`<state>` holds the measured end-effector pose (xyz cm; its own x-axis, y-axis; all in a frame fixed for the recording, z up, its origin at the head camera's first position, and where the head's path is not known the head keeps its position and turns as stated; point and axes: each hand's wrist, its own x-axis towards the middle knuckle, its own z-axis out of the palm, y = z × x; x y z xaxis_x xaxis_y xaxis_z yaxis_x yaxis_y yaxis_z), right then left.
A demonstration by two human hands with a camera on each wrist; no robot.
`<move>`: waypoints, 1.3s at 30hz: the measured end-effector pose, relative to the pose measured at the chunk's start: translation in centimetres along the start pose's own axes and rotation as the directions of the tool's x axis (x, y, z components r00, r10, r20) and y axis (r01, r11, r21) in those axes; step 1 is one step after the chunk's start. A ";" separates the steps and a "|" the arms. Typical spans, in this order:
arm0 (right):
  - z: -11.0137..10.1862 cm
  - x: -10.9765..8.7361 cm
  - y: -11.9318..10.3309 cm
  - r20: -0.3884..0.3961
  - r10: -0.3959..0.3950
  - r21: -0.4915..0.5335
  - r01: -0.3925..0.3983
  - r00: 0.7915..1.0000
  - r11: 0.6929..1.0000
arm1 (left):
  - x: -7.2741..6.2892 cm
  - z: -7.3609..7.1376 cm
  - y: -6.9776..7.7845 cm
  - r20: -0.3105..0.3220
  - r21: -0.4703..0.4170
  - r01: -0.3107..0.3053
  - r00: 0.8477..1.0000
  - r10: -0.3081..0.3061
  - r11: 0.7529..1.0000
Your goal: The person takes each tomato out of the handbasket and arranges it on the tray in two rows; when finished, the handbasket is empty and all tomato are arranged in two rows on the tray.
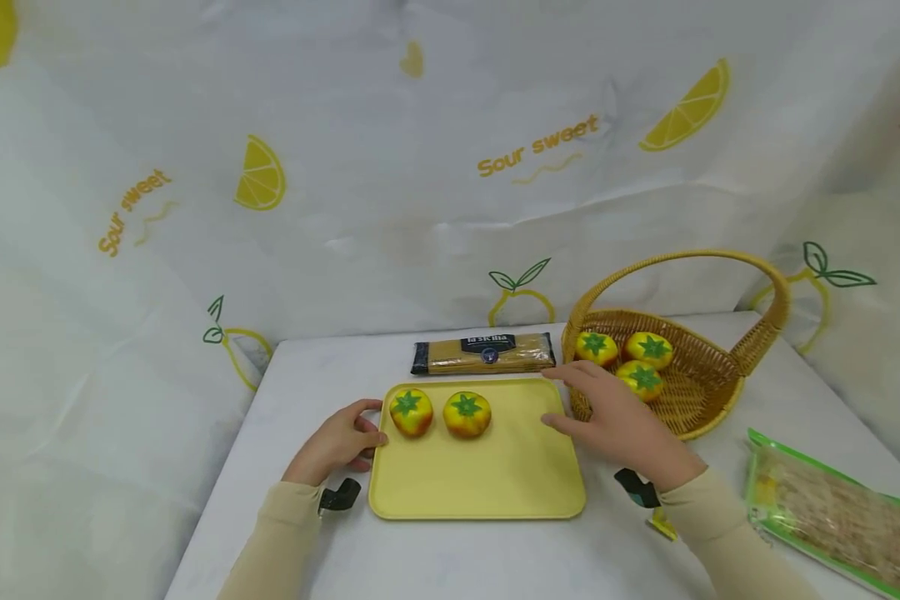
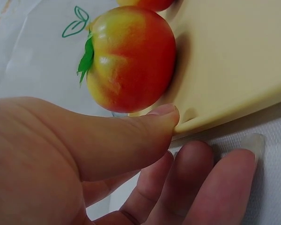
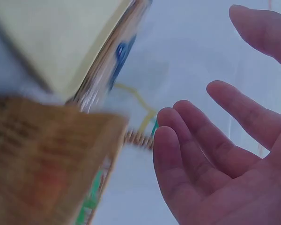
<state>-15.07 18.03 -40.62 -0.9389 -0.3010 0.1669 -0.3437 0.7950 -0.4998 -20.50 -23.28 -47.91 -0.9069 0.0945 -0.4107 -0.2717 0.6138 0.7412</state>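
A yellow tray lies in the middle of the white table, with two toy tomatoes at its far left. My left hand is at the tray's left edge. Its thumb tip rests on the tray rim just below a tomato, and its fingers lie relaxed on the table beside the edge. My right hand hovers over the tray's right edge next to the wicker basket, fingers spread and holding nothing.
The basket holds three more toy tomatoes. A pasta packet lies just behind the tray. A green-edged clear bag sits at the right front. Lemon-print cloth walls in the back and both sides.
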 end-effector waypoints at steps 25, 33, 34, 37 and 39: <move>-2.4 -2.8 6.8 -0.010 0.279 -0.107 -0.279 0.960 0.954 | -0.1 0.1 0.0 -0.005 -0.012 -0.003 1.000 0.003 1.000; -2.1 -2.6 6.6 0.001 0.315 -0.127 -0.312 0.949 0.941 | -0.3 0.1 0.1 -0.001 -0.012 -0.016 1.000 0.016 1.000; -2.1 -2.5 6.7 0.003 0.319 -0.129 -0.316 0.948 0.940 | -0.3 0.1 0.1 -0.001 -0.012 -0.015 1.000 0.015 1.000; -2.1 -2.4 6.7 0.012 0.332 -0.134 -0.327 0.943 0.935 | -0.3 0.1 0.1 -0.003 -0.011 -0.019 1.000 0.019 1.000; -2.1 -2.3 6.7 0.021 0.336 -0.136 -0.331 0.942 0.934 | -0.4 0.1 0.1 -0.002 -0.010 -0.020 1.000 0.020 1.000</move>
<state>-15.20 25.17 -42.55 -0.9992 -0.0270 -0.0287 -0.0130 0.9136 -0.4065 -20.17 -23.17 -47.71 -0.9129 0.1049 -0.3945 -0.2567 0.6040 0.7545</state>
